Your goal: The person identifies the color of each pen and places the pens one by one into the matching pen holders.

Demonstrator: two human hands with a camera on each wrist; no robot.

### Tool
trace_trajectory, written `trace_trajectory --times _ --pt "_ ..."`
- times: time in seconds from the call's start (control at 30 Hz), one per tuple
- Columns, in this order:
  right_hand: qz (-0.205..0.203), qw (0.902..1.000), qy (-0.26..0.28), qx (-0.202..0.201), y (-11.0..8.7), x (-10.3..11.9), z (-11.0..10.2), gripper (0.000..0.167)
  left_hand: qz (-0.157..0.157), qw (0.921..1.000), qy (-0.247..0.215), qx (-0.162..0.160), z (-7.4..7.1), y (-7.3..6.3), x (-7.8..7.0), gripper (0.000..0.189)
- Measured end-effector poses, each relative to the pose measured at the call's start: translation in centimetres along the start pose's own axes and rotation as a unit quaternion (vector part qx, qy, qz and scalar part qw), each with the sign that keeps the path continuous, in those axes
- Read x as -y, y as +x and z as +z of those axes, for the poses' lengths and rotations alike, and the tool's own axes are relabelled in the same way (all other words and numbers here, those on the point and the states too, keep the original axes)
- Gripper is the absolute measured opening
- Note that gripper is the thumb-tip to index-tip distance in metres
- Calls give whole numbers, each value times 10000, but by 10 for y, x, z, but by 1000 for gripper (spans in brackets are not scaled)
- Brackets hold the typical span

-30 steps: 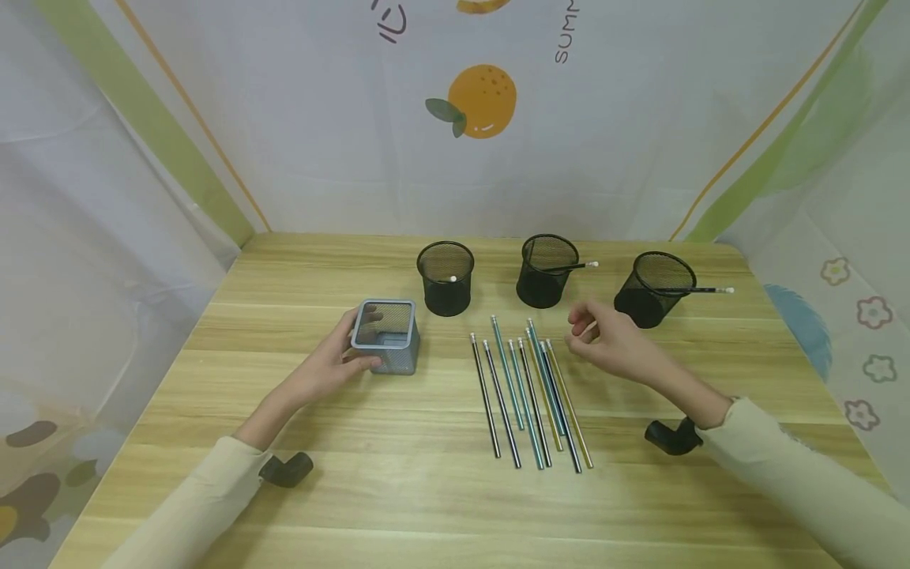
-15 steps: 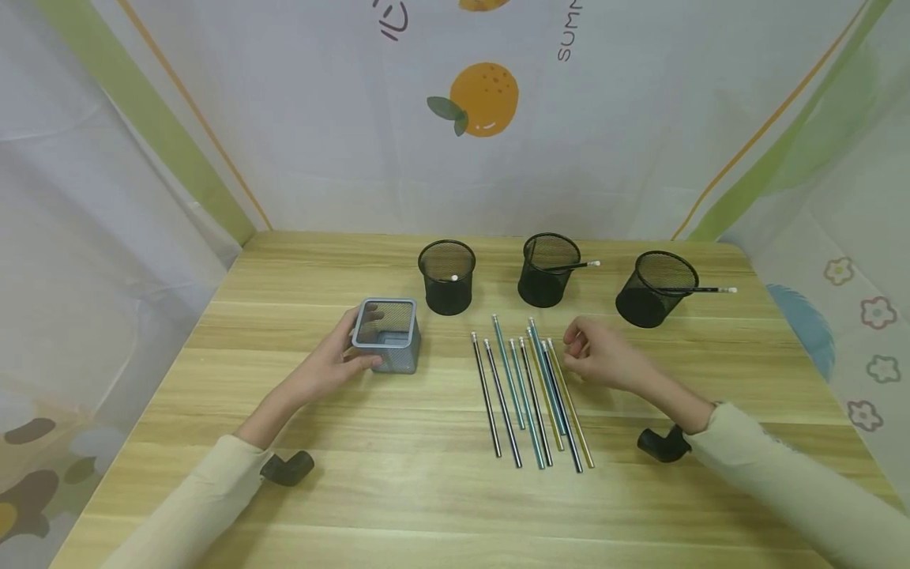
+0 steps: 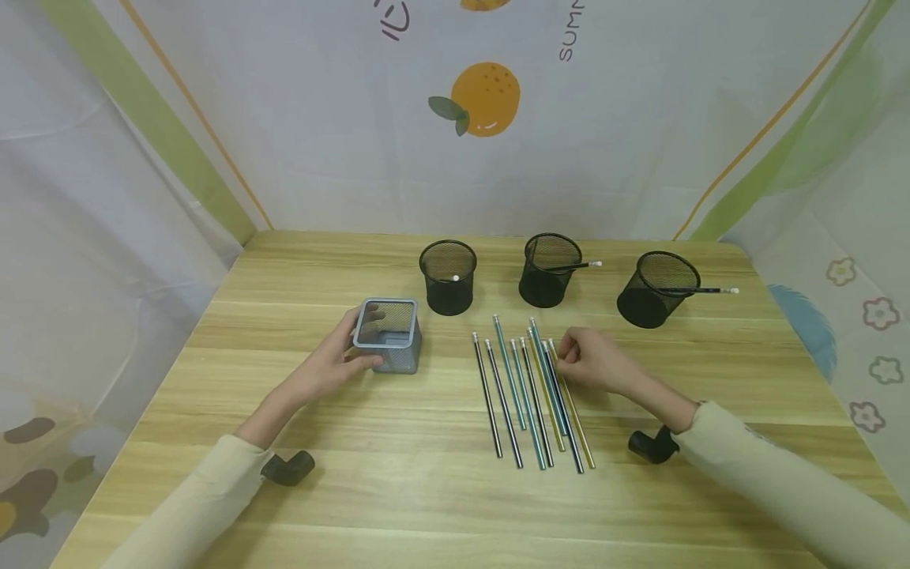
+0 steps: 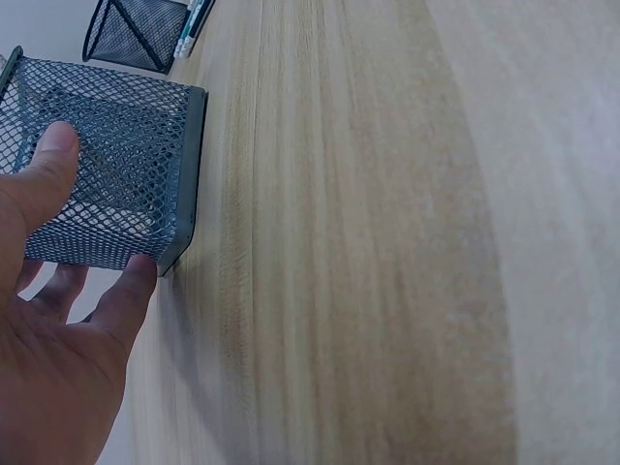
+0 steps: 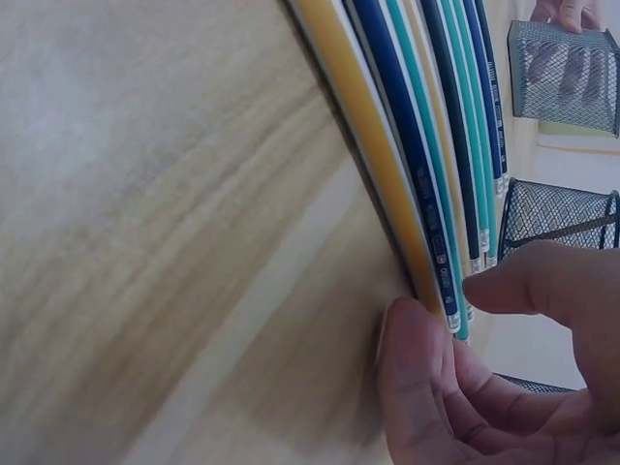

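Note:
My left hand (image 3: 329, 365) grips a square grey mesh pencil holder (image 3: 402, 360) from its left side. In the left wrist view the thumb lies across one mesh wall and the fingers touch the holder's lower edge. Several pencils (image 3: 502, 395) in black, navy, teal and yellow lie side by side, erasers pointing away from me. My right hand (image 3: 600, 363) is at the eraser end of the rightmost yellow pencil (image 5: 363, 111). Its bent fingers are right beside that end in the right wrist view, with a gap showing between thumb and fingertips.
Behind the pencils stand three round black mesh cups, at left (image 3: 449, 300), middle (image 3: 543, 292) and right (image 3: 642, 308). Each has one pencil in it, the left one showing only a white eraser (image 3: 456, 278). A printed curtain (image 3: 320, 142) hangs behind the wooden table (image 3: 355, 506).
My right hand has moved left and toward me, from near the right cup to the yellow pencil's eraser end. My left hand and the grey holder have stayed in place.

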State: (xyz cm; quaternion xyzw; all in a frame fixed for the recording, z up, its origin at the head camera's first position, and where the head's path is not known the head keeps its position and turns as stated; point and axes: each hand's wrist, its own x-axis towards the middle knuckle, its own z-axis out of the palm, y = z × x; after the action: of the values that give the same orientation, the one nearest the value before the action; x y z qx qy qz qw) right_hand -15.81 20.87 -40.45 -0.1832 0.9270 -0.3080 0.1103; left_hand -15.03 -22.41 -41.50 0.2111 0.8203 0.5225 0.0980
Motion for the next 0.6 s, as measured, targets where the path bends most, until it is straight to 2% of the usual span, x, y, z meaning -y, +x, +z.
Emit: trace_trajectory --times 0.33,0.6 --pt "198 9997 58 98 3 1 1 10 11 9999 -139 8 0 0 0 82" --pt "359 9990 -183 189 7 3 1 14 13 9999 -136 -11 1 0 0 82"
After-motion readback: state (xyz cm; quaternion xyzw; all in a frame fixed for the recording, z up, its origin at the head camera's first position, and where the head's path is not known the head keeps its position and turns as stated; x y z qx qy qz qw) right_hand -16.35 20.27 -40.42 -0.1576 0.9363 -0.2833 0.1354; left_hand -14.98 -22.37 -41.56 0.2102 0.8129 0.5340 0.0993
